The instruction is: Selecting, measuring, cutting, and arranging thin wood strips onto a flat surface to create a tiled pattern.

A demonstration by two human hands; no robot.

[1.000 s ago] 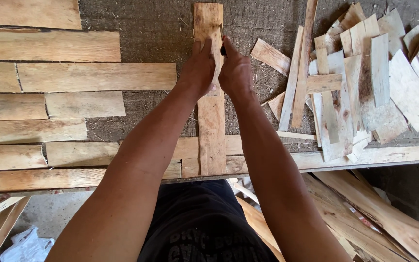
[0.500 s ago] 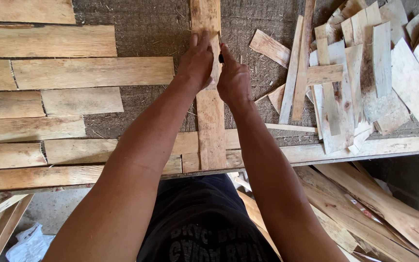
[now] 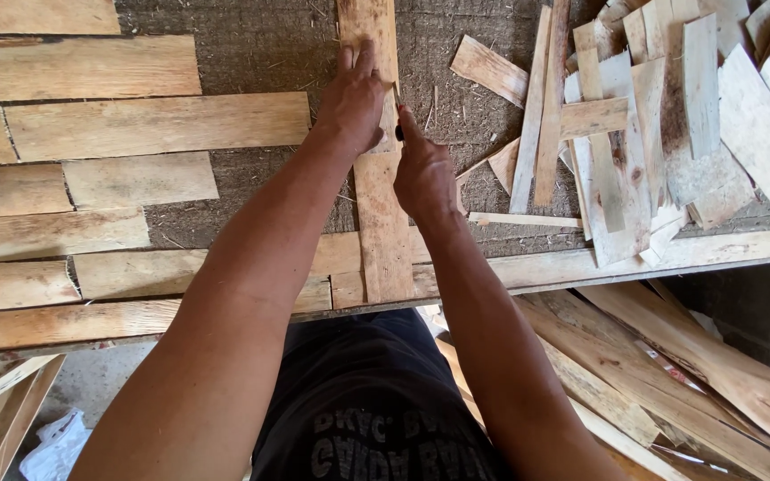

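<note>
**Both hands on the upright strip**

While I look down through the head camera, I see my left hand (image 3: pixel 354 98) lying flat, fingers spread open, on the long pale wooden strip (image 3: pixel 383 223) that runs away from me across the rough grey counter (image 3: pixel 269 44). My right hand (image 3: pixel 422 174) is closed around a small dark tool (image 3: pixel 398 132) at the strip's right edge. Flat pale boards (image 3: pixel 158 125) lie to the left; a heap of thin wood offcuts (image 3: pixel 670 116) sits to the right.

head cam | worn on head | looks steeply down, forward over arms | close to workbench (image 3: pixel 688 254) | single view
</note>
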